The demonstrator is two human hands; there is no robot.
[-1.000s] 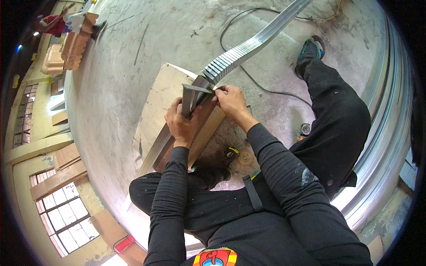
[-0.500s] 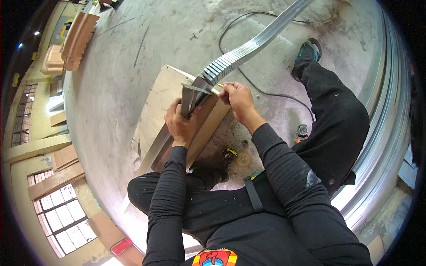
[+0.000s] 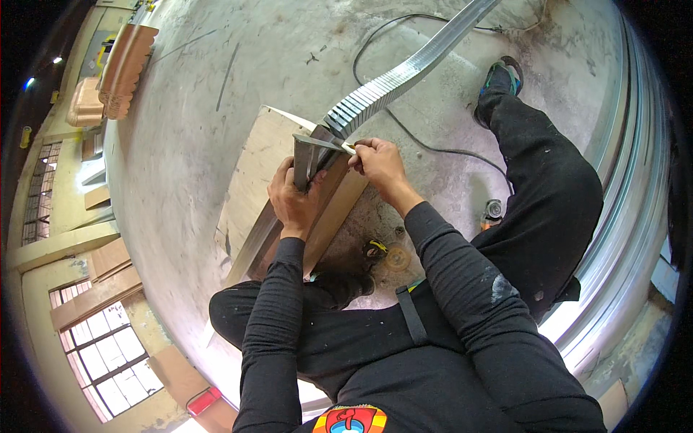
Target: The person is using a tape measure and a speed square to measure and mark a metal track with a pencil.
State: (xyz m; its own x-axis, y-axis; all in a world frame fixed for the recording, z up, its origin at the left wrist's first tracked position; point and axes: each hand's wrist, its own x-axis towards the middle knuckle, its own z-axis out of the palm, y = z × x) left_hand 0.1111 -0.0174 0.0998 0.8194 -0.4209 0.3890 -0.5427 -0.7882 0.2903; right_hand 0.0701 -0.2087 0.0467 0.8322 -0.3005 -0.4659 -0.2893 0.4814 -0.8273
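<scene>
A long metal channel (image 3: 390, 85) with several crosswise slots curves from the far right down to a wooden box (image 3: 256, 162). My left hand (image 3: 292, 200) grips a grey metal square (image 3: 304, 162) against the channel near the box's far end. The square's thin blade points right, across the channel. Pinched in the fingers of my right hand (image 3: 382, 167) is a thin pencil, mostly hidden, at the blade's right end. Both hands are close together over the box.
A black cable (image 3: 447, 151) snakes over the concrete floor. Between my legs lie a yellow-black tape measure (image 3: 375, 249) and a round disc (image 3: 397, 258). A power tool (image 3: 492, 211) sits by my right leg. Long metal profiles (image 3: 635, 166) line the right side.
My right hand has shifted slightly left and down, and the pencil's yellow shaft shows less. The left hand keeps the square in nearly the same place.
</scene>
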